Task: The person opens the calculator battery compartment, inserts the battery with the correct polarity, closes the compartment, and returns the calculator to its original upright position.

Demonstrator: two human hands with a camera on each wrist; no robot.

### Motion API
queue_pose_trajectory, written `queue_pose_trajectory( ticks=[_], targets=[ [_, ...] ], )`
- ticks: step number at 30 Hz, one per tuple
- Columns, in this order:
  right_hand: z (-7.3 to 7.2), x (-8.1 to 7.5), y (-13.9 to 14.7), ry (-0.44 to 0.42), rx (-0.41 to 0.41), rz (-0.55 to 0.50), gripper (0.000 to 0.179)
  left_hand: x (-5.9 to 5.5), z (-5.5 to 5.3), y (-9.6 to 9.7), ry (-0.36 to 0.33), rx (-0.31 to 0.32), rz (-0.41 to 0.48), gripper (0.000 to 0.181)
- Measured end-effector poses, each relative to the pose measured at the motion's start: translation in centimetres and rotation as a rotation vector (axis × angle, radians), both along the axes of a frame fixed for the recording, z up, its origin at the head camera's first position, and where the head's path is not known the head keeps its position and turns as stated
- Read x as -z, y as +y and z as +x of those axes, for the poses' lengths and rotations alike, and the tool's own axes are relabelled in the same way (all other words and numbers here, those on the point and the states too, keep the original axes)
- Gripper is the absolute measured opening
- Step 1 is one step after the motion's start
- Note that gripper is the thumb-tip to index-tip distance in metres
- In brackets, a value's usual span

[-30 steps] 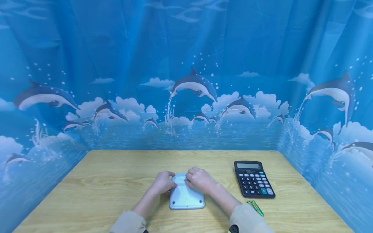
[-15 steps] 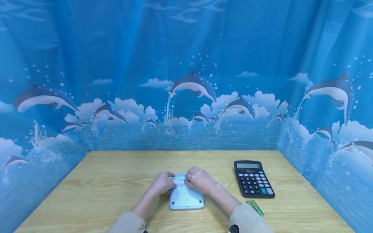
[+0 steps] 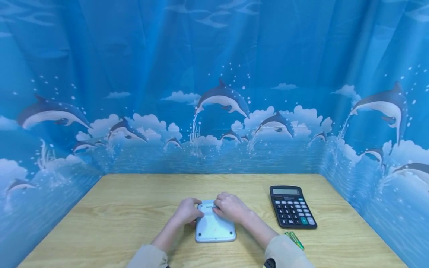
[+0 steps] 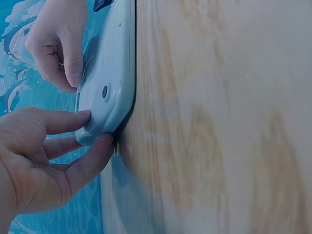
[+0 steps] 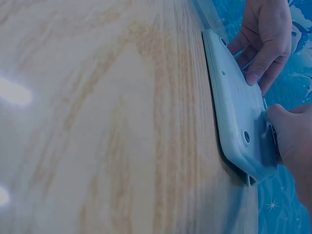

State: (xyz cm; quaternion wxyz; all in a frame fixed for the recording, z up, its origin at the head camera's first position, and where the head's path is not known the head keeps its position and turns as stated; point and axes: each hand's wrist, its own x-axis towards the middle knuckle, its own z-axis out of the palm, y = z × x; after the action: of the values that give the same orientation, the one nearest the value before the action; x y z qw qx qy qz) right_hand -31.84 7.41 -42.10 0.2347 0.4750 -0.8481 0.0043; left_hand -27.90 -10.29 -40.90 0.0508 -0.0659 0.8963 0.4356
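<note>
Head: my left hand (image 3: 188,211) and right hand (image 3: 231,207) are gripping the pale device (image 3: 215,226) on the table (image 3: 134,193); left wrist: my slightly parted left fingers (image 4: 95,161) are pinching its corner; right wrist: my right thumb (image 5: 278,115) is pressing its edge, curled fingers mostly hidden.

Calculator (image 3: 293,207) right of device (image 3: 215,227); batteries (image 3: 296,240) before calculator.

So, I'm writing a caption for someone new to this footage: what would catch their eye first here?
Probably the bright blue curtain with leaping dolphins, filling the upper head view behind and beside the table. Next, the pale blue device at the table's front middle, with the left hand and right hand at its far end. Then the black calculator to its right, with green batteries just in front.
</note>
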Motion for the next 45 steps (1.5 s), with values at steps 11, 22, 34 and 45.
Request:
queue_pose_trajectory(
  ticks=[11,22,34,45],
  targets=[
    [0.1,0.4,-0.1,-0.047,0.017,-0.065,0.018,0.2,0.2,0.0,-0.009,-0.014,-0.004,0.046],
    [-0.1,0.1,-0.2,-0.114,0.066,-0.121,0.016,0.1,0.2,0.1,-0.018,-0.021,-0.002,0.045],
    [0.2,-0.4,-0.4,-0.149,0.050,-0.191,0.011,0.0,0.2,0.3,-0.028,-0.044,0.002,0.045],
    [-0.3,-0.9,-0.9,-0.130,0.045,-0.215,0.009,-0.1,0.1,0.2,-0.029,-0.044,0.001,0.046]
  ],
)
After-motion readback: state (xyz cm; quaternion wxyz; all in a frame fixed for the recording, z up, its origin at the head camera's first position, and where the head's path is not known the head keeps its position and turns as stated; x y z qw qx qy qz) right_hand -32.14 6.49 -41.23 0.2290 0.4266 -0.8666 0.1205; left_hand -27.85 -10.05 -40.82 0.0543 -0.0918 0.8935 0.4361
